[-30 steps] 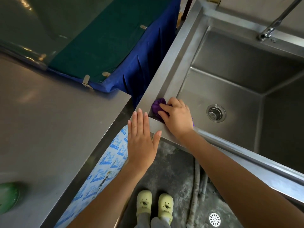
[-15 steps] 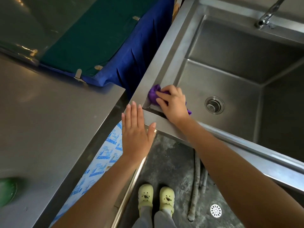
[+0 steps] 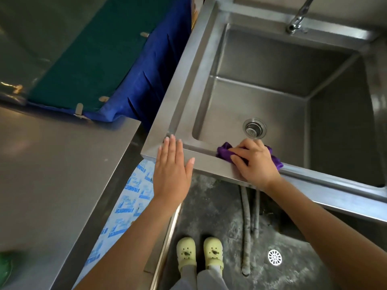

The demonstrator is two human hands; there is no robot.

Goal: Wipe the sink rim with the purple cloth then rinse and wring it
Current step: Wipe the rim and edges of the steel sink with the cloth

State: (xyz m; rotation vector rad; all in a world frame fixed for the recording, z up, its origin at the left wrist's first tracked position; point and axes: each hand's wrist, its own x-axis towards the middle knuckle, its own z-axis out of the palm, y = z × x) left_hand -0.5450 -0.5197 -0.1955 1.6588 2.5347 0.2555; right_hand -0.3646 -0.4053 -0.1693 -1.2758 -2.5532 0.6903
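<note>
The steel sink rim [image 3: 209,166] runs along the near edge of a deep basin. My right hand [image 3: 254,162] presses the bunched purple cloth [image 3: 224,150] onto the inner edge of that near rim, just in front of the drain [image 3: 254,128]. Part of the cloth sticks out on the right of my hand too. My left hand [image 3: 170,172] lies flat, fingers together, with its fingertips on the rim's near-left corner; it holds nothing.
A tap [image 3: 297,19] stands at the sink's back rim. A steel table [image 3: 52,174] is on the left, with blue and green fabric [image 3: 117,65] behind it. Below are hoses [image 3: 247,227], a floor drain [image 3: 274,257] and my feet in pale clogs [image 3: 199,253].
My right hand has slid the purple cloth along the near rim from the left corner to the right, to a spot in front of the drain. My left hand stayed at the corner.
</note>
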